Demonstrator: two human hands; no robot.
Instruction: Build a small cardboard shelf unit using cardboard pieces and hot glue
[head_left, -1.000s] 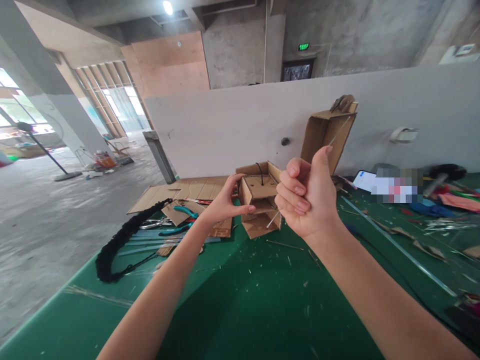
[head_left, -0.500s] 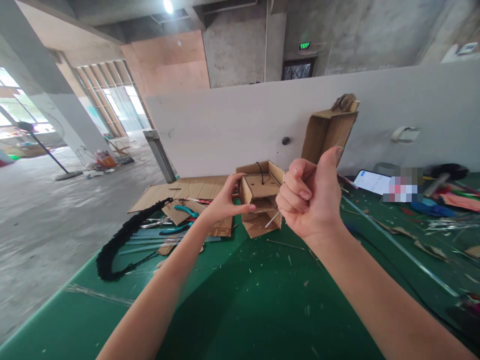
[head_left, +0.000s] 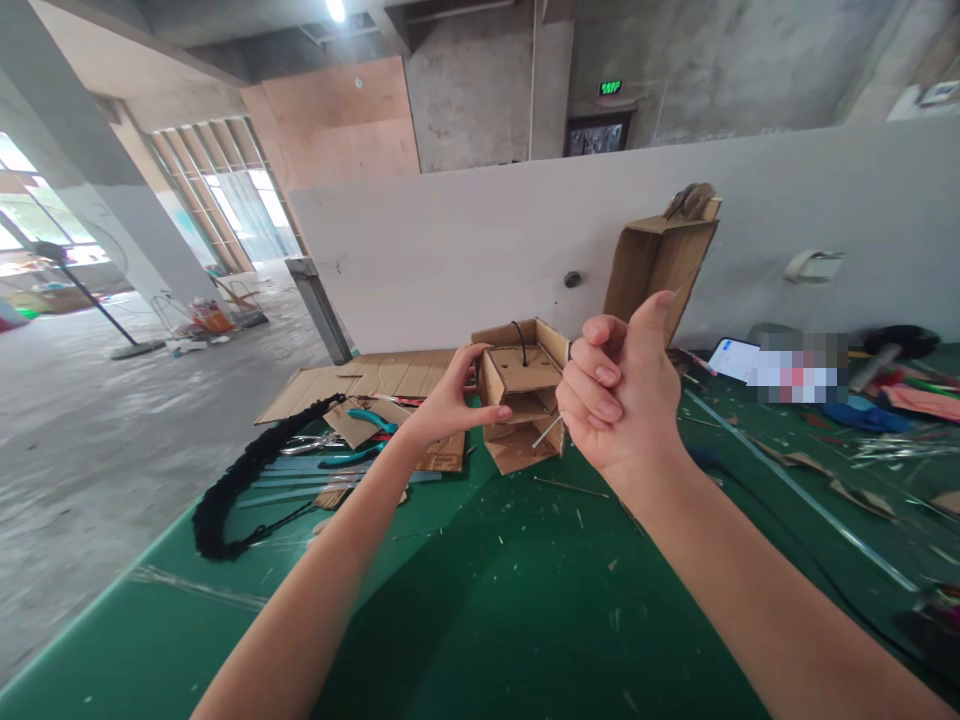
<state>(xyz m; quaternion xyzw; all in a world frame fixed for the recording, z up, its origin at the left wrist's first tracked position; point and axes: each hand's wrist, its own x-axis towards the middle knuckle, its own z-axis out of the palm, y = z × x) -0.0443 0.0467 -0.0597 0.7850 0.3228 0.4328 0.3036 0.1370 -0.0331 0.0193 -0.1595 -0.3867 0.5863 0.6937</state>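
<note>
One open-sided cardboard box stood on the desk, grasped by the left hand's fingers. At its 3 o'clock, the right hand's fingers were clenched about a thin stick; teal-handled pliers lay towards 9 o'clock.

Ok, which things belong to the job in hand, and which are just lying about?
In the job:
- small cardboard box, in the left hand
- thin pale stick, in the right hand

Apparently just lying about:
- teal-handled pliers
- fuzzy black cord
- phone
</note>
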